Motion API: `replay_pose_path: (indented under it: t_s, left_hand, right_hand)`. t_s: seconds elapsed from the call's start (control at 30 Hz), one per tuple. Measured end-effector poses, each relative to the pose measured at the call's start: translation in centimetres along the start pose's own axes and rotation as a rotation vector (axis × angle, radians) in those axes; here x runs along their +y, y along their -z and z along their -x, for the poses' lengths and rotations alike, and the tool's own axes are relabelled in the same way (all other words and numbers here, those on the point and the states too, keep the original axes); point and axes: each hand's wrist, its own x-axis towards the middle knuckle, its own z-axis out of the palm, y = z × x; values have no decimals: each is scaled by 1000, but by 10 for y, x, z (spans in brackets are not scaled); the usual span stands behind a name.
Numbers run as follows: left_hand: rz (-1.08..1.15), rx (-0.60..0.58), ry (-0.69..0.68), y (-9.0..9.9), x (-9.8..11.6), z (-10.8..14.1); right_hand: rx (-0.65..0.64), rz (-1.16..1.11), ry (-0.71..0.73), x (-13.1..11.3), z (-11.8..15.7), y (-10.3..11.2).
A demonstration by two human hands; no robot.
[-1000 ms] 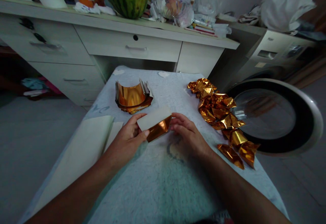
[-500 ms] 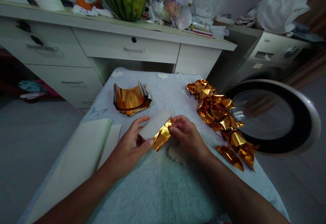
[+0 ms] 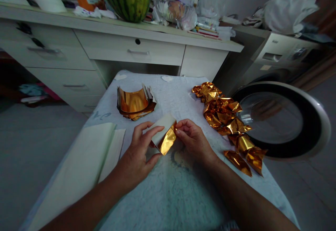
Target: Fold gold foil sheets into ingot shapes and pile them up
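Fingers over cloth, drawers beyond

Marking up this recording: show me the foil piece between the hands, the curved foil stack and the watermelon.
Foil piece (image 3: 168, 139): head view, its gold face.
Curved foil stack (image 3: 134, 101): head view, its gold inner curve.
Watermelon (image 3: 126, 1): head view, its striped rind.

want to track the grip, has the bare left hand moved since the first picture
Yes, the bare left hand has shifted rightward and lower in view, judged against the curved stack of gold foil sheets.
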Motion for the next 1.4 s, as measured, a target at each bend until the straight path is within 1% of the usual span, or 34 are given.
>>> replay_pose_path:
  t_s: [0.1, 0.2, 0.27, 0.33, 0.43, 0.53, 0.6, 0.67, 0.73, 0.87, 0.97, 1.03, 1.2, 1.3, 1.4]
  left_hand:
    - [-76, -3, -68, 0, -2, 1]
    - [-170, 25, -137, 0, -3, 2]
    - [-240, 48, -159, 1, -4, 1]
    - [-302, 39, -176, 1, -4, 0]
    - [-342, -36, -236, 0, -6, -2]
    - [-298, -126, -322, -4, -8, -2]
    - [-257, -170, -345, -6, -8, -2]
    - [-236, -206, -334, -7, -7, -1]
    - [-233, -236, -319, -7, -5, 0]
    - [-217, -258, -309, -7, -2, -1]
    - [-181, -271, -245, -6, -2, -2]
    - [-173, -276, -194, -5, -3, -2]
    - [-182, -283, -73, -1, -8, -5]
    - [-145, -289, -51, -1, -10, -6]
    - [-114, -304, -37, 0, -9, -6]
  right_hand:
    - [-5, 89, 12, 0, 0, 1]
    - [-13, 203, 47, 2, 1, 1]
    - [-10, 307, 65, 3, 2, 0]
    - [-13, 424, 78, 5, 3, 0]
    - [-31, 590, 99, 6, 5, -2]
    - [-31, 771, 131, 3, 5, -4]
    - [-41, 901, 161, 1, 6, -5]
    - [-66, 995, 179, 0, 6, -6]
    - [-89, 1023, 187, -2, 6, -6]
    - [-167, 986, 270, -4, 6, -6]
    - [-253, 960, 332, -6, 7, -7]
    - [-288, 957, 342, -8, 9, -7]
    - [-333, 985, 289, -14, 16, -7]
    - [-354, 983, 234, -15, 18, -7]
    - [-339, 967, 174, -14, 18, -9]
